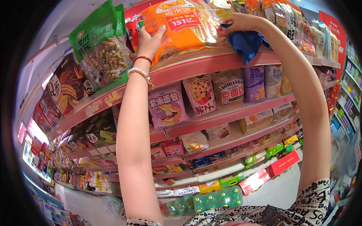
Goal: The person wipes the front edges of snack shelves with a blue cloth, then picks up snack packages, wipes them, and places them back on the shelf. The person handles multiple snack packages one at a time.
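On the top shelf of a red-edged store rack leans a large orange bag of rice crackers (183, 26). My left hand (150, 42) rests on the bag's left side with thumb and fingers spread; whether it grips the bag is hard to tell. My right hand (240, 25) pinches a dark blue cloth (245, 45) at the bag's right edge. The cloth hangs down over the front lip of the top shelf (198, 60). To the left of my left hand stands a green-topped clear bag of puffed snacks (103, 52).
Lower shelves hold packaged breads, including a purple bread bag (167, 106). Dark snack boxes (63, 84) stand at the left end. More snack bags (285, 24) line the top shelf at right. On the floor sit green shrink-wrapped bottles (217, 199) and a red box (283, 163).
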### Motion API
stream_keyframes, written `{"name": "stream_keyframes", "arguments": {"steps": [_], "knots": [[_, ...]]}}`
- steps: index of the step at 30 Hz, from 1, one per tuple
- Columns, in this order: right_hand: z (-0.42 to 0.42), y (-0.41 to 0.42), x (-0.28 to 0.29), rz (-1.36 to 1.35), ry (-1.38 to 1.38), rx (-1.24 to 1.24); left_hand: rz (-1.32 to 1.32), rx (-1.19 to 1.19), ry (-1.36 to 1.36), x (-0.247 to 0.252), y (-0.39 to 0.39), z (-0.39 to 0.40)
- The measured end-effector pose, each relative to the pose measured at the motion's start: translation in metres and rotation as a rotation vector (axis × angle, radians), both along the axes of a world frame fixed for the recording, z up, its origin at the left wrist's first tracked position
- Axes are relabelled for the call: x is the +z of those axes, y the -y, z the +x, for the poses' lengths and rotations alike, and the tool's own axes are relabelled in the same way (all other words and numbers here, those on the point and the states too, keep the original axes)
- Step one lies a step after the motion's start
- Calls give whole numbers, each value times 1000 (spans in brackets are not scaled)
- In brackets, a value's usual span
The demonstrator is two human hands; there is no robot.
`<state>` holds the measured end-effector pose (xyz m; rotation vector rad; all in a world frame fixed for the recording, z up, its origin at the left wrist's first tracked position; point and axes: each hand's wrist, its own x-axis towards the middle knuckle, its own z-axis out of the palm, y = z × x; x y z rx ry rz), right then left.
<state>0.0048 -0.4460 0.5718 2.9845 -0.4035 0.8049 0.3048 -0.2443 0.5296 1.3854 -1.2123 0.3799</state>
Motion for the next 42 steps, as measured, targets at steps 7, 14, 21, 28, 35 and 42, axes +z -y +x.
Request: {"name": "stream_keyframes", "arguments": {"steps": [7, 14, 21, 28, 35, 42], "knots": [[-10, -12, -7, -12, -159, -101, 109, 77, 61, 1, -17, -33], [-6, -16, -18, 7, 61, -80, 219, 15, 33, 9, -18, -8], [-7, -16, -20, 36, -59, -115, 363, 91, 117, -2, -35, -30], [-5, -39, -9, 64, -146, -225, 395, 145, 205, -5, -50, -24], [-11, -39, -9, 85, -200, -146, 585, 440, 269, -3, -66, -54], [-9, -38, -9, 100, -100, -167, 592, 623, 306, -16, -75, -98]]}}
